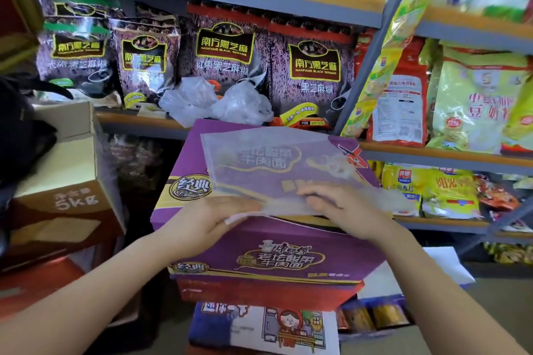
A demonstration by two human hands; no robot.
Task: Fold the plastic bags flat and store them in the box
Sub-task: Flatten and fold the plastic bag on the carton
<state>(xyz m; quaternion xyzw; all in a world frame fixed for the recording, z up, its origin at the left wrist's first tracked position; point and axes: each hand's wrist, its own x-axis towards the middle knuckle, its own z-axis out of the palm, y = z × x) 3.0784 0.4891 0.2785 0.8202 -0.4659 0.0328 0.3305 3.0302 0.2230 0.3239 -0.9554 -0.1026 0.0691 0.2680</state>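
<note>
A flattened translucent plastic bag (265, 164) lies on top of a purple noodle carton (259, 253) in the middle of the head view. My left hand (207, 219) grips the bag's near left edge, fingers curled under it. My right hand (343, 207) rests on the near right edge with its fingers lying over the plastic. Two crumpled clear bags (213, 104) sit on the shelf behind the carton. An open brown cardboard box (66, 170) marked 5kg stands to the left.
Metal shelving (369, 46) holds dark sesame-paste packets (225, 60) behind and yellow and red food packets (450, 101) at right. More printed cartons (259, 328) are stacked below the purple one. A dark object (20, 135) sits at the left edge.
</note>
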